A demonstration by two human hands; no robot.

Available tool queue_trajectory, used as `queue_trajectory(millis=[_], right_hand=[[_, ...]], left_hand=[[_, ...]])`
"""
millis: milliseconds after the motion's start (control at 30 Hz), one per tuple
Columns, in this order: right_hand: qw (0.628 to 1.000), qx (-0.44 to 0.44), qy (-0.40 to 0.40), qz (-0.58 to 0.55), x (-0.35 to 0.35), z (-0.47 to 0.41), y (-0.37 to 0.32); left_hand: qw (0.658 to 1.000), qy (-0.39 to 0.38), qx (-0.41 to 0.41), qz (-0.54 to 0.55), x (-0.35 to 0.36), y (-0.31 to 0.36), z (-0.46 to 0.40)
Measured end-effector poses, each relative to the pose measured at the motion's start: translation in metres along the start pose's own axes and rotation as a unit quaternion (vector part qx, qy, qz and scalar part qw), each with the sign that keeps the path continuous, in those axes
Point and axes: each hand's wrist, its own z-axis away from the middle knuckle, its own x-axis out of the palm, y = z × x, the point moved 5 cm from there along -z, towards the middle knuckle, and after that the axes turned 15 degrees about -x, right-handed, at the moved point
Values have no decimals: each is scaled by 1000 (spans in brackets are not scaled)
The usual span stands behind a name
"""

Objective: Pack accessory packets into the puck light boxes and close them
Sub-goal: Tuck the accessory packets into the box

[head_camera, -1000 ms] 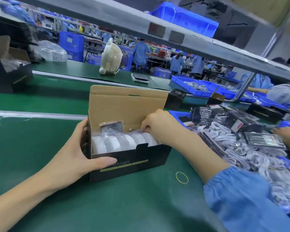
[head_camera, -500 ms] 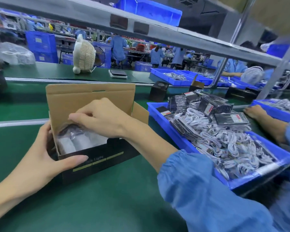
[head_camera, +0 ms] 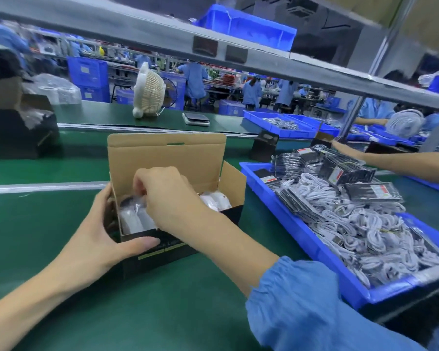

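**Tucking the packet into the puck light box, lid not closed yet**

Right in the middle of the green conveyor mat (head_camera: 61, 224) sits the open black cardboard puck light box (head_camera: 162, 252), its brown lid flap (head_camera: 166, 160) standing straight up at the back. Inside is a row of white round puck lights in clear plastic bags (head_camera: 134, 221), a couple more poking out at the right end.

The right hand (head_camera: 170, 198) is down in the box over the left part, fingers curled and bunched together on what looks like a clear plastic accessory packet (head_camera: 134, 202). The left hand (head_camera: 96, 239) braces the box's left end, thumb flat across the front wall, other fingers around the side.

What could go sideways, I reckon: if the packet sits proud of the lights, the lid won't fold flat and the bag could get pinched in the flap. Pushing too hard could also skid the box if the left hand lets go.

Off to the right, a blue plastic bin (head_camera: 327, 252) is heaped with white coiled cables and black packets.

Hard to make out: the packet itself is mostly under the fingers, so I can't tell what's in it or whether it's fully seated. The middle lights are hidden behind the wrist.
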Motion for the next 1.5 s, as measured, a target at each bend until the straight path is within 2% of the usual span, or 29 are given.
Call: queue_trajectory(millis=[133, 267, 367, 433, 500, 567, 667, 767, 867, 967, 1033, 1133, 1200, 1267, 1300, 1333, 1367, 1400, 1433, 1467, 1500], right_hand=[[995, 54, -42, -77, -9, -6, 16], [996, 34, -76, -17, 0, -11, 5], [997, 28, -70, 12, 1, -8, 9], [998, 11, -64, -13, -10, -8, 14], [999, 4, -24, -35, -29, -9, 18], [999, -26, -6, 22, -40, -10, 18], [975, -124, -91, 160, -23, -8, 0], [962, -162, -148, 161, -3, -11, -9], [979, -145, -111, 87, -10, -11, 5], [985, -113, -60, 119, -9, -2, 14], [982, -98, -98, 131, 2, -3, 9], [976, -67, -186, 87, 5, -11, 4], [963, -92, -239, 81, 2, -3, -3], [968, -125, -211, 47, -7, 16, -4], [982, -118, -145, 29, -21, 29, 1], [993, -109, -37, 15, -41, 45, 9], [993, -100, 69, 10, -65, 65, 20], [987, -78, 136, 30, -87, 86, 38], [985, -40, 152, 72, -107, 104, 61], [986, 22, 109, 121, -123, 118, 90], [981, 101, 28, 164, -134, 130, 124]], left_hand=[[1000, -20, -3, 21, 0, 0, 1], [1000, -18, 3, 14, -2, 2, 1], [1000, -20, 11, 17, 0, 4, 1], [999, -23, 13, 20, 0, 4, 1], [999, -24, 11, 23, 0, 1, 0], [1000, -18, 0, 22, 0, -2, -1], [1000, -19, -13, 19, 0, -4, -1], [1000, -16, -15, 21, 2, 0, 1], [1000, -14, -8, 24, 2, 5, 3], [1000, -6, -8, 21, 2, 6, 4], [1000, -10, -7, 21, 0, 3, 3], [1000, -5, -3, 1, -8, 2, 2], [1000, 9, -2, -18, -10, 1, 2], [999, 17, 7, -26, -9, 0, 3], [999, 17, 15, -29, -8, -1, 3], [999, 15, 22, -26, -7, 0, 3], [999, 13, 25, -21, -7, 0, 4], [999, 12, 28, -17, -5, 0, 4], [999, 14, 30, -17, -4, 0, 4], [999, 17, 32, -20, -3, 0, 4], [999, 21, 32, -21, -2, 0, 4]])
